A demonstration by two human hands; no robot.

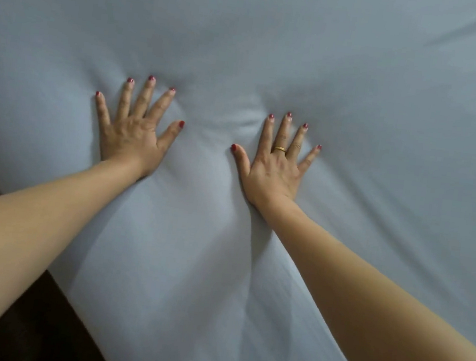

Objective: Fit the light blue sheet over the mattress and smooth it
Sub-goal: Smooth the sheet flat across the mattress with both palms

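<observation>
Both palms flat on the light blue sheet (306, 53) stretched over the mattress, left hand (133, 131) and right hand (277, 167) with fingers spread wide and clamped on nothing, a soft ridge of slack (203, 158) bunched between the thumbs, running away from the bed's near edge.

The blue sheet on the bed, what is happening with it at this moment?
A person is smoothing the light blue sheet, which already covers the mattress top. The left hand and the right hand both lie flat on it, palms down and fingers spread, a little apart from each other. The cloth dips under the hands, and a few soft folds gather between them and run back along the arms. The right hand wears a gold ring. Elsewhere the sheet looks mostly smooth.
</observation>
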